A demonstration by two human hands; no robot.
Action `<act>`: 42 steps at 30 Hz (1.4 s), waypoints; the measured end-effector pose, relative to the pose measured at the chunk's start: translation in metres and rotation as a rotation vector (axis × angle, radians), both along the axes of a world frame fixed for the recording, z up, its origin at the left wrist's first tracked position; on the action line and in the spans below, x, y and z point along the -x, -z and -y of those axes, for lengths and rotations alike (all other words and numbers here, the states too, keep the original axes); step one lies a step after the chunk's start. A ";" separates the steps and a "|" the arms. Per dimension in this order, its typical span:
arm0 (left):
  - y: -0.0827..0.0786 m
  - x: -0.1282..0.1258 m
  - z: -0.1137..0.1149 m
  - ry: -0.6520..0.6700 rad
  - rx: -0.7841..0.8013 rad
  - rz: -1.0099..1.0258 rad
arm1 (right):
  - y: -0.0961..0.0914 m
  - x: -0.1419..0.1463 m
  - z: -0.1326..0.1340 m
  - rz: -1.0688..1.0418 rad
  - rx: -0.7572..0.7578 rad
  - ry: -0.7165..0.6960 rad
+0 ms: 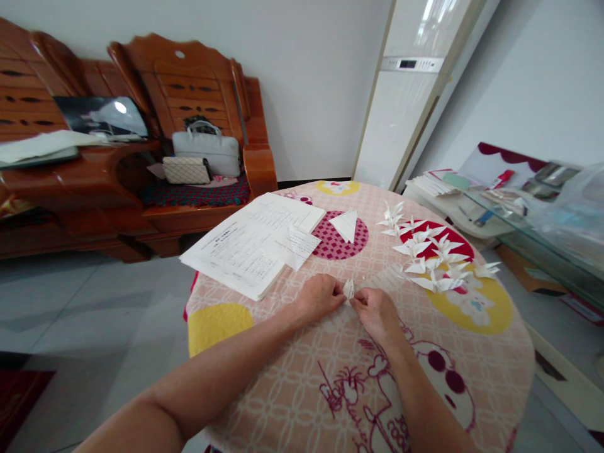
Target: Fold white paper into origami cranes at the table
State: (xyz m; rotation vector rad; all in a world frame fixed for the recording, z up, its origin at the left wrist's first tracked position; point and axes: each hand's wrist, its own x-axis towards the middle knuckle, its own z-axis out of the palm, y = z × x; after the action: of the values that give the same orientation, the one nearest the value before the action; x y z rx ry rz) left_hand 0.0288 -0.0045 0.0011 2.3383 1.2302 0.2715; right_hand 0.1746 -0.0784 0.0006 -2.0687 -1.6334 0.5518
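Near the middle of the round table, my left hand (pixel 324 294) and my right hand (pixel 376 309) pinch a small folded piece of paper (pixel 349 289) from its two sides. Its pointed top stands up between my fingertips. On the right lie several white paper cranes (pixel 431 251) in a loose group. A folded paper triangle (pixel 346 225) rests behind my hands on the purple checked circle. To the left is a stack of printed paper sheets (pixel 236 245), with a partly folded sheet (pixel 298 247) overlapping its right edge.
A patterned cloth (pixel 283 402) covers the table (pixel 512 377). Beyond it stand a wooden chair (pixel 189 82) with a grey handbag (pixel 206 153) and a quilted purse (pixel 185 170), and a tall white air conditioner (pixel 391 107). At right, a glass shelf (pixel 533 236) holds papers and a plastic bag (pixel 573 201).
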 end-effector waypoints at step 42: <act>0.004 0.007 -0.009 0.037 0.078 0.134 | 0.006 -0.004 -0.003 -0.175 0.016 0.092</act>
State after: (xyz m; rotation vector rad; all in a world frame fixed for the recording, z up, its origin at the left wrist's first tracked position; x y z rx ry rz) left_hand 0.0221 0.0045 -0.0033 2.2354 1.1127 0.3559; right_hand 0.1789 -0.0749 -0.0052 -2.0329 -1.4325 0.6955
